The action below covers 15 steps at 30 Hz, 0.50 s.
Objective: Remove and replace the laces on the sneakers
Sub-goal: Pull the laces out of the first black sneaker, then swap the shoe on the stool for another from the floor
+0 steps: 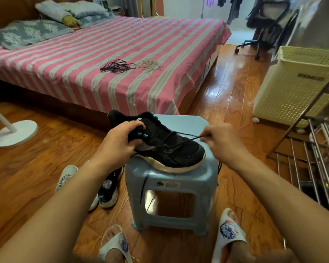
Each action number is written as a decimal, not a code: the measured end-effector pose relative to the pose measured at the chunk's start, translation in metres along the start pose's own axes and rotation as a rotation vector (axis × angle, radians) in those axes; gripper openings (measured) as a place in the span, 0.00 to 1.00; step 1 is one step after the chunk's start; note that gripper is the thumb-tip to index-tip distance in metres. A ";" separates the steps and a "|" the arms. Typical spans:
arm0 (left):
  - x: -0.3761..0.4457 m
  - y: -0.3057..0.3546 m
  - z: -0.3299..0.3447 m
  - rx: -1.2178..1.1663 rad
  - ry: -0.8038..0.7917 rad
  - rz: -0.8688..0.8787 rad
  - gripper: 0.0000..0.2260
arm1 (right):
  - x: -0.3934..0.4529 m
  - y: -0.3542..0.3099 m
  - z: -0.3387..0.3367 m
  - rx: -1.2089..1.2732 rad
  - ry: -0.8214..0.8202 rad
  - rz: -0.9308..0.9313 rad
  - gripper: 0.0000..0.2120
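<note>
A black sneaker (171,150) with a cream sole and teal eyelets lies on a light blue plastic stool (178,188), toe to the right. My left hand (120,138) grips its collar and tongue area. My right hand (219,138) pinches the black lace (186,139), which runs taut from the eyelets out to the right. A second black sneaker (109,188) and a white sneaker (66,177) lie on the floor left of the stool. On the bed lie a bundle of black laces (117,66) and a bundle of beige laces (150,65).
The bed with a pink striped sheet (103,54) fills the space behind the stool. A white fan base (15,132) stands at left. A cream laundry basket (296,82) and a metal rack (315,149) are at right. My slippered feet (230,230) rest on the wooden floor.
</note>
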<state>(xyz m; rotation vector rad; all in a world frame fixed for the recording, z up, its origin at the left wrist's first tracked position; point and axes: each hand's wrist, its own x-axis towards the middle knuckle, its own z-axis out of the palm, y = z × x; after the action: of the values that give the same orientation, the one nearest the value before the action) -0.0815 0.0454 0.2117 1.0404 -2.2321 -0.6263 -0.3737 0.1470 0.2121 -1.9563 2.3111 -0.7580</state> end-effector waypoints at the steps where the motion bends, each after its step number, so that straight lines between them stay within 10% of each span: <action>1: 0.000 0.000 0.002 0.013 0.024 -0.014 0.20 | -0.004 0.023 -0.010 -0.063 0.033 0.126 0.02; 8: 0.003 0.007 0.016 0.086 0.147 -0.076 0.20 | -0.075 0.174 -0.021 -0.236 -0.108 0.972 0.05; 15: 0.011 0.033 0.034 0.150 0.174 -0.154 0.24 | -0.047 0.102 -0.046 -0.085 0.058 0.533 0.03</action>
<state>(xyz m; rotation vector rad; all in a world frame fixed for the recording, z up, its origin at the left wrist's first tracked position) -0.1276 0.0619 0.2113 1.3005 -2.0858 -0.4185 -0.4723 0.2169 0.2013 -1.2437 2.7462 -0.6735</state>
